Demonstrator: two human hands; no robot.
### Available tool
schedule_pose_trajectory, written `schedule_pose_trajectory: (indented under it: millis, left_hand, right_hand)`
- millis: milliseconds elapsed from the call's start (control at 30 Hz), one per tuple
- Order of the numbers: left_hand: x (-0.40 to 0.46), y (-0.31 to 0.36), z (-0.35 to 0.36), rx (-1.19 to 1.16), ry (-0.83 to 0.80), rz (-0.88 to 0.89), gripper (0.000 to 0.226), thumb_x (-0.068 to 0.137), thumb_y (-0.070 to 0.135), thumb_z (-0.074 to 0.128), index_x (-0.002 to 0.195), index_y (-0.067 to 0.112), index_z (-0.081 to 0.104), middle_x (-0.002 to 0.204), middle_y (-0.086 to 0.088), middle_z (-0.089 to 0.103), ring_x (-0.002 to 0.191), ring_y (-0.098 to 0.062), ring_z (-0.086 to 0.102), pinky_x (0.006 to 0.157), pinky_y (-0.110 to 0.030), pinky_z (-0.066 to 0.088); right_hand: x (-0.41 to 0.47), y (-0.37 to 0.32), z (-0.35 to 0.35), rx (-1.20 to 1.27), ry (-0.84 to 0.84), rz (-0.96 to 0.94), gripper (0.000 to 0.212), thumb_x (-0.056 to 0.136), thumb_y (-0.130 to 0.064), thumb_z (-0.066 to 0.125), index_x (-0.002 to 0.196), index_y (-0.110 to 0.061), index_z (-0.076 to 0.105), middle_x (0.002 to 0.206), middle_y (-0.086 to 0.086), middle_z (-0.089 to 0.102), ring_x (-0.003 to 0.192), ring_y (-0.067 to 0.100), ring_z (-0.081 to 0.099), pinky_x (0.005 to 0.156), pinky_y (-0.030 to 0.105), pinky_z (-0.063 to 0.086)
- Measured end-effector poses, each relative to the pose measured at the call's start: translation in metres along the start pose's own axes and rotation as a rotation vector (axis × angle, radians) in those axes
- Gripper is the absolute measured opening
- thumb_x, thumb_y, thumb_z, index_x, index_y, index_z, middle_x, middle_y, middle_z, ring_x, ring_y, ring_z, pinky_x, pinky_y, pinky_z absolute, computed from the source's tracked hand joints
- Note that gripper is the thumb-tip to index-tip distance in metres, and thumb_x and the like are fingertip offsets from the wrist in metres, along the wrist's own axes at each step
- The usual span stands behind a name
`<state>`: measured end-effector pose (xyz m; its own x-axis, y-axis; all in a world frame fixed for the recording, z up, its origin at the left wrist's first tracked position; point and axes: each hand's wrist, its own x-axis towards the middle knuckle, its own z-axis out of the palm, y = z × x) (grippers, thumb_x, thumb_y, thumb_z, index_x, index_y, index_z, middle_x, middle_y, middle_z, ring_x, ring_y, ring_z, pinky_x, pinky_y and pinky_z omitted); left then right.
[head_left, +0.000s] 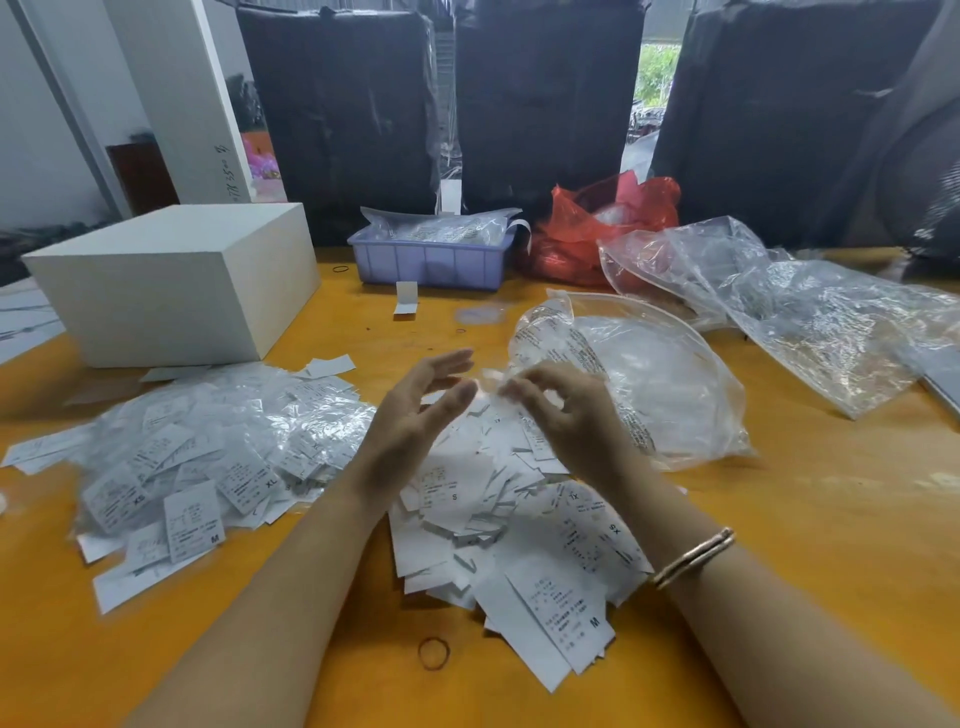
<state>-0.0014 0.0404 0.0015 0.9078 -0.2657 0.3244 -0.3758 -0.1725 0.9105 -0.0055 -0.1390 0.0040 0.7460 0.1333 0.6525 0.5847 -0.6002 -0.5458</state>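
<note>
A heap of loose white size labels (488, 514) lies on the orange table (810, 525) right under my hands. My left hand (415, 410) hovers above it with straight fingers, holding nothing. My right hand (566, 410), a bracelet on its wrist, has curled fingers that pinch the edge of a small clear plastic bag (498, 382). A second heap of labels packed in small clear bags (208, 457) lies to the left. A big clear printed bag (649, 384) sits just behind my right hand.
A white box (171, 280) stands at the back left. A purple tray (431, 260) with packets, a red plastic bag (587, 228) and crumpled clear bags (810, 306) line the back. A rubber band (434, 653) lies near the front. Dark wrapped bales (545, 104) stand behind.
</note>
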Motion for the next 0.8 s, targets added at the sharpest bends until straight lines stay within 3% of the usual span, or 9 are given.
schedule_pose_trajectory:
  millis: [67, 133, 200, 300, 367, 433, 533, 667, 800]
  left_hand:
    - [-0.001, 0.001, -0.001, -0.052, -0.047, -0.027, 0.04, 0.078, 0.049, 0.065, 0.116, 0.035, 0.061, 0.112, 0.013, 0.066, 0.103, 0.003, 0.059, 0.075, -0.009, 0.046]
    - [0.0, 0.001, 0.0, -0.094, 0.014, -0.045, 0.027, 0.075, 0.042, 0.073, 0.099, 0.031, 0.07, 0.096, 0.01, 0.072, 0.089, 0.0, 0.064, 0.069, -0.011, 0.046]
    - [0.002, 0.0, -0.002, -0.207, 0.106, -0.084, 0.022, 0.07, 0.035, 0.072, 0.091, 0.03, 0.072, 0.083, 0.012, 0.071, 0.078, -0.003, 0.063, 0.069, -0.017, 0.047]
    - [0.006, -0.003, -0.007, -0.412, 0.16, -0.132, 0.025, 0.079, 0.015, 0.069, 0.101, 0.028, 0.068, 0.079, 0.01, 0.068, 0.074, -0.007, 0.063, 0.068, -0.021, 0.048]
    - [0.007, -0.004, -0.008, -0.5, 0.189, -0.137, 0.034, 0.082, 0.005, 0.065, 0.11, 0.024, 0.062, 0.081, 0.008, 0.068, 0.077, -0.007, 0.064, 0.067, -0.018, 0.05]
    - [0.008, -0.002, -0.009, -0.571, 0.205, -0.131, 0.044, 0.076, 0.005, 0.068, 0.114, 0.023, 0.058, 0.083, 0.006, 0.069, 0.081, -0.007, 0.064, 0.069, -0.017, 0.05]
    - [0.009, -0.001, -0.01, -0.649, 0.213, -0.125, 0.053, 0.066, 0.009, 0.071, 0.115, 0.021, 0.056, 0.088, 0.0, 0.07, 0.087, -0.013, 0.066, 0.073, -0.02, 0.052]
    - [0.009, -0.002, -0.008, -0.683, 0.224, -0.13, 0.053, 0.062, 0.006, 0.069, 0.113, 0.017, 0.058, 0.079, -0.002, 0.062, 0.083, -0.016, 0.066, 0.072, -0.021, 0.054]
    - [0.01, -0.004, -0.009, -0.721, 0.222, -0.129, 0.043, 0.077, -0.011, 0.059, 0.112, 0.014, 0.059, 0.075, -0.001, 0.049, 0.078, -0.013, 0.064, 0.073, -0.019, 0.053]
  right_hand:
    - [-0.003, -0.008, 0.009, 0.123, -0.077, 0.027, 0.015, 0.091, -0.015, 0.058, 0.082, -0.011, 0.069, 0.076, 0.0, 0.066, 0.07, 0.008, 0.061, 0.068, 0.021, 0.047]
    - [-0.006, -0.011, 0.014, 0.246, -0.129, 0.122, 0.017, 0.094, -0.016, 0.054, 0.081, -0.017, 0.065, 0.073, -0.006, 0.063, 0.068, -0.005, 0.057, 0.066, 0.013, 0.043]
    - [-0.008, -0.013, 0.018, 0.333, -0.159, 0.215, 0.019, 0.095, -0.017, 0.05, 0.084, -0.016, 0.065, 0.073, -0.008, 0.062, 0.068, -0.007, 0.055, 0.069, 0.016, 0.044]
    - [-0.009, -0.018, 0.024, 0.324, -0.163, 0.257, 0.023, 0.097, -0.019, 0.045, 0.097, -0.009, 0.067, 0.079, -0.002, 0.063, 0.076, 0.007, 0.058, 0.077, 0.032, 0.047]
    - [-0.01, -0.02, 0.029, 0.081, -0.266, 0.211, 0.028, 0.097, -0.027, 0.047, 0.11, -0.01, 0.065, 0.098, 0.005, 0.064, 0.094, 0.018, 0.057, 0.088, 0.041, 0.042]
    - [-0.014, -0.021, 0.036, -0.301, -0.448, 0.114, 0.04, 0.093, -0.043, 0.049, 0.124, -0.019, 0.058, 0.12, 0.003, 0.056, 0.113, 0.02, 0.045, 0.098, 0.041, 0.03]
    - [-0.019, -0.025, 0.042, -0.497, -0.556, 0.023, 0.052, 0.086, -0.058, 0.049, 0.123, -0.023, 0.056, 0.123, 0.001, 0.047, 0.116, 0.021, 0.035, 0.094, 0.04, 0.021]
    - [-0.018, -0.025, 0.042, -0.342, -0.471, 0.097, 0.038, 0.083, -0.053, 0.057, 0.112, -0.028, 0.059, 0.115, -0.006, 0.052, 0.112, 0.014, 0.038, 0.088, 0.034, 0.02]
    - [-0.015, -0.023, 0.037, 0.091, -0.341, 0.309, 0.01, 0.083, -0.023, 0.066, 0.088, -0.017, 0.061, 0.086, -0.007, 0.058, 0.086, 0.01, 0.052, 0.084, 0.035, 0.039]
